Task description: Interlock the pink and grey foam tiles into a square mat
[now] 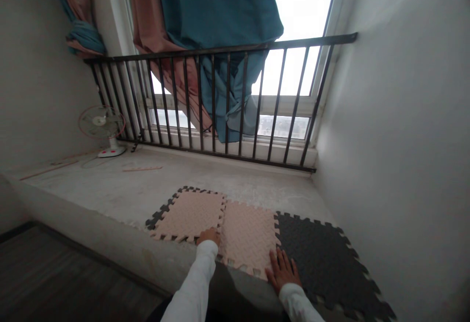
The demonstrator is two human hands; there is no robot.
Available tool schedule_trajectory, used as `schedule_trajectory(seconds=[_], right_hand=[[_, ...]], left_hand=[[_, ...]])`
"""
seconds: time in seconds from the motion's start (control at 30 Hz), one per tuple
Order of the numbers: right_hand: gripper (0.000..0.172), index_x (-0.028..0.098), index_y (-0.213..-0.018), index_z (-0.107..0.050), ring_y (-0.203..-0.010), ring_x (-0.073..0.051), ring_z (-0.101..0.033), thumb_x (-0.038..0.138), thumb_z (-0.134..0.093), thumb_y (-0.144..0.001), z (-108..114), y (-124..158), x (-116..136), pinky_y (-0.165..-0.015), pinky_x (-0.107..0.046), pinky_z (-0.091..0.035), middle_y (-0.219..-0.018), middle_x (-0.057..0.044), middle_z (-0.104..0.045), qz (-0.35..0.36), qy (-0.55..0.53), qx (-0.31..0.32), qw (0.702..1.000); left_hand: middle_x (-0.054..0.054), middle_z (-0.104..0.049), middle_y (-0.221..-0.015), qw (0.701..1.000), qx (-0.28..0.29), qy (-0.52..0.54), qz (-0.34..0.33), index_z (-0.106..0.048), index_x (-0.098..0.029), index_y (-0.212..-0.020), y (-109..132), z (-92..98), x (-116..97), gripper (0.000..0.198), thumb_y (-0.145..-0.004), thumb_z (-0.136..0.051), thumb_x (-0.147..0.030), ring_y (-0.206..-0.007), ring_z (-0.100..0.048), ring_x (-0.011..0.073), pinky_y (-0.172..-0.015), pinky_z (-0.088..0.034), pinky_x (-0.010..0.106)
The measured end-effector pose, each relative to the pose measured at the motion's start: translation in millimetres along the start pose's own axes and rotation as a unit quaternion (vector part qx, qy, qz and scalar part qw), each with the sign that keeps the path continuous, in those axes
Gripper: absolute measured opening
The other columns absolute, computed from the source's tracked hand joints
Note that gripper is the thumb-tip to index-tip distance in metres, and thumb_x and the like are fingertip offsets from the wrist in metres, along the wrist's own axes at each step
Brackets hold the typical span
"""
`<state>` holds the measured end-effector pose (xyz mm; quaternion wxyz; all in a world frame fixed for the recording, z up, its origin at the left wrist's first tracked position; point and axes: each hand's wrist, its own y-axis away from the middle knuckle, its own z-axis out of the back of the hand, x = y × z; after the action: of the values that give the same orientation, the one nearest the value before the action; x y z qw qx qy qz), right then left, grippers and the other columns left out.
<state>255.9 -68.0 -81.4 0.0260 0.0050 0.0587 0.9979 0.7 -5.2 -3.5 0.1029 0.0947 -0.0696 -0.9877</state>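
My left hand [208, 236], fingers curled, grips the front edge of the left pink foam mat tile [196, 212] near its right corner. Dark interlocking teeth of a black tile [157, 217] show along that pink tile's left and back edges, apparently under it. A second pink foam mat tile [249, 231] lies beside it to the right. A black foam mat tile [319, 253] adjoins this one. My right hand [282, 269] rests with fingers spread over the seam between the second pink tile and the black one.
The tiles lie on a pale raised ledge [110, 190] with a front drop to a dark floor [66, 278]. A black railing [227, 102] stands behind, before curtains [220, 9] and a window. A small fan [110, 136] is at far left; a white wall [404, 141] bounds the right.
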Motion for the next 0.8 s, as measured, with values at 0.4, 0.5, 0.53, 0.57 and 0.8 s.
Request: schedule_trajectory(seconds=[0.4,0.5,0.53,0.57,0.8], right_hand=[[0.061,0.026,-0.131,-0.023,-0.127,-0.022,-0.013,0.055,-0.021,-0.078,1.6,0.6,0.5,-0.101,-0.047,-0.01,-0.139,-0.005,-0.018,-0.002,0.006,0.005,1.0],[0.062,0.025,-0.131,-0.023,-0.127,-0.022,-0.014,0.055,-0.022,-0.077,0.7,0.3,0.0,-0.101,-0.047,-0.01,-0.139,-0.005,-0.018,0.0,0.001,0.002,1.0],[0.062,0.025,-0.131,-0.023,-0.127,-0.022,-0.014,0.055,-0.022,-0.077,-0.1,0.1,-0.2,-0.101,-0.047,-0.01,-0.139,-0.006,-0.019,-0.001,-0.001,0.002,1.0],[0.062,0.025,-0.131,-0.024,-0.127,-0.022,-0.014,0.055,-0.022,-0.077,-1.0,-0.2,-0.4,-0.101,-0.047,-0.01,-0.139,-0.006,-0.019,0.0,-0.002,0.001,1.0],[0.06,0.027,-0.131,-0.024,-0.127,-0.023,-0.014,0.054,-0.022,-0.077,-7.2,-2.8,-1.4,-0.101,-0.048,-0.009,-0.139,-0.004,-0.019,0.0,0.003,-0.007,1.0]], left_hand=[[0.013,-0.061,-0.101,1.0,0.002,0.001,0.002,-0.058,-0.017,-0.096,2.3,2.5,-1.1,0.029,-0.075,-0.041,-0.028,-0.094,-0.055,0.0233,-0.071,-0.044,0.032],[0.013,-0.061,-0.1,1.0,0.003,0.0,-0.001,-0.058,-0.017,-0.096,3.0,3.6,-1.3,0.029,-0.075,-0.041,-0.028,-0.094,-0.055,0.0232,-0.07,-0.044,0.032],[0.013,-0.061,-0.1,1.0,0.002,-0.001,-0.002,-0.058,-0.017,-0.096,3.3,3.9,-1.3,0.029,-0.075,-0.041,-0.028,-0.094,-0.055,0.023,-0.07,-0.044,0.032],[0.013,-0.061,-0.1,1.0,0.001,-0.001,-0.002,-0.058,-0.017,-0.096,3.4,3.9,-1.3,0.03,-0.075,-0.041,-0.029,-0.094,-0.055,0.0229,-0.07,-0.044,0.032],[0.012,-0.061,-0.099,1.0,-0.003,-0.001,-0.004,-0.058,-0.019,-0.096,2.6,1.3,-0.9,0.03,-0.076,-0.039,-0.03,-0.094,-0.055,0.0231,-0.07,-0.044,0.032]])
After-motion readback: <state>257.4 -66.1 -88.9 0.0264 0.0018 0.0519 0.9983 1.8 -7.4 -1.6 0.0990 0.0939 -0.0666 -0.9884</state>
